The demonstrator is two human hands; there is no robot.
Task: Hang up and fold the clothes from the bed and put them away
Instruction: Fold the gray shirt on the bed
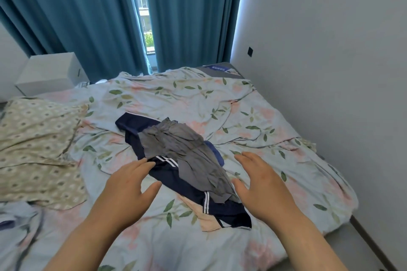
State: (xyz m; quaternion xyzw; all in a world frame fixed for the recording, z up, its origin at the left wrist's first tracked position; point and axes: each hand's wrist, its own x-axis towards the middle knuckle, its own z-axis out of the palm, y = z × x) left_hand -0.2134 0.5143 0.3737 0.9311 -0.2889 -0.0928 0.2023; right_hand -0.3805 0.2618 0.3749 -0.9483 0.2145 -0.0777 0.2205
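Two empty spread hands, left hand (130,185), right hand (258,185), flank crumpled grey cloth garment (187,149) atop navy white-striped shorts (176,180); best lift grey first

navy white-striped shorts (174,179), grey garment (187,152)

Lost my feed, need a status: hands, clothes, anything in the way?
Both empty: left hand open, right hand open. Between them grey garment, crumpled atop navy striped garment. Nothing in the way.
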